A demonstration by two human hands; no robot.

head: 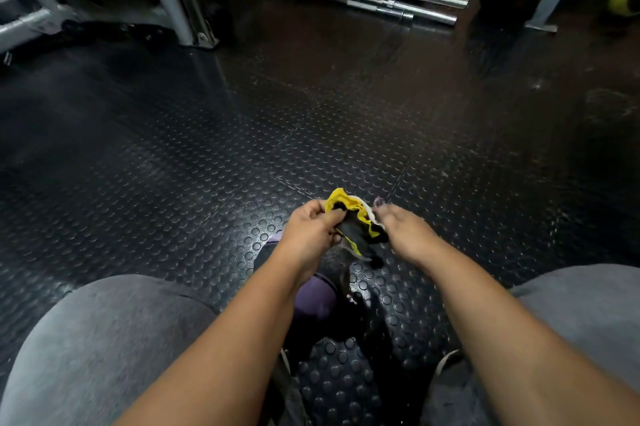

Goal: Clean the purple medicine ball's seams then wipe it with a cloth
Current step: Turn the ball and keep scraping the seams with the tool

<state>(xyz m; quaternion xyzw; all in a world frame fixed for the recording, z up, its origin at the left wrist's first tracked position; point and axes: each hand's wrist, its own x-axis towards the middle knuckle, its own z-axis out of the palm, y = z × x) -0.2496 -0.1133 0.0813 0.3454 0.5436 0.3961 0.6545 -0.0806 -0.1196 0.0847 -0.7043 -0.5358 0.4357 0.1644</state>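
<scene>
The cloth (360, 228), yellow-edged with a dark middle, is bunched in the air between both hands at the lower centre of the frame, above the floor (207, 148). The purple ball (315, 297) sits lower, on the floor between the knees, mostly hidden under the left forearm.

The likeliest trouble is a dropped cloth. If one grip slackens while the fabric is being opened out, it would land on the studded rubber and carry grit back to the ball. Nothing steadies the ball either, so a nudge from the forearm might roll it away. Wiping with a crumpled wad could also miss the seams.

The left hand (313, 225) is turned knuckles up, its grip clamped on the cloth's near edge with fingers curled in. The right hand (401, 228) reaches forward, its back to the camera and one fingertip raised. It meets the cloth's white edge, but I cannot tell whether its grip has closed there.
</scene>
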